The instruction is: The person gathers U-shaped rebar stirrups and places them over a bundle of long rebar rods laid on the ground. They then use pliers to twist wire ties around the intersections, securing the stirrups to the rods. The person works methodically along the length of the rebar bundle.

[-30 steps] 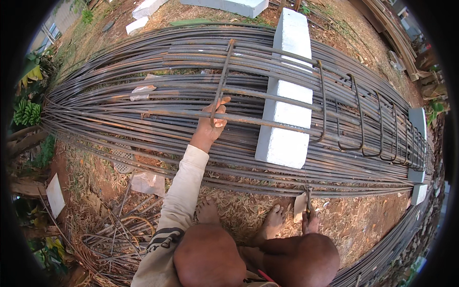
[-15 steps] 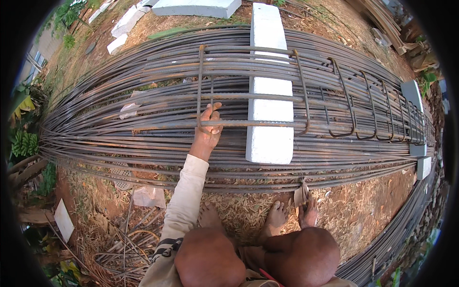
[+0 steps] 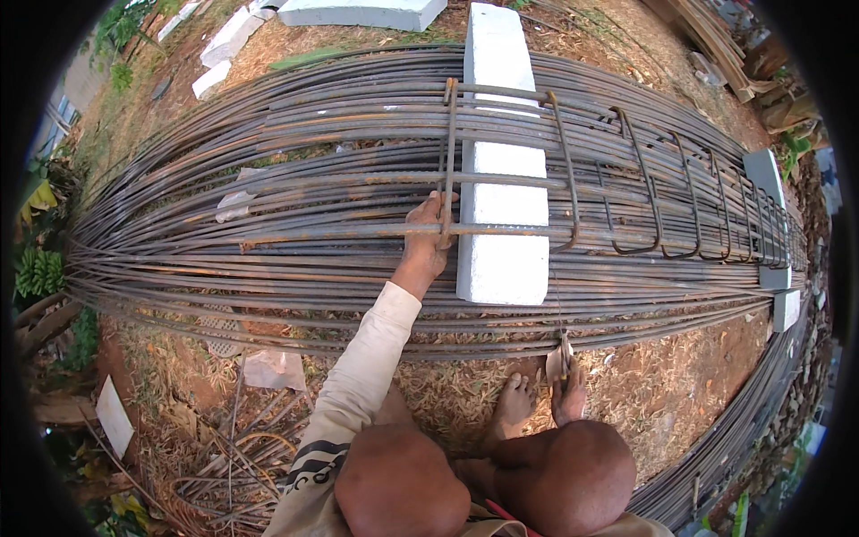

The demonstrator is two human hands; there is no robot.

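Observation:
My left hand is closed around the near side of a rusty rectangular steel stirrup. That stirrup stands upright around the long bars of a rebar cage, just left of a white block. Low by my right foot, my right hand is closed on the handles of a pincer-like tool. A thin wire seems to run up from the tool's tip; the exact kind of tool is hard to make out. Further stirrups sit spaced along the cage to the right.
A wide layer of loose rebar lies under the cage. More white blocks prop the right end. Bent rods lie at lower left, and another bar bundle at lower right. My bare foot rests on straw-covered ground.
My left hand has slid the end stirrup to the right along the bars, close to the white block. My right hand with the tool has shifted slightly.

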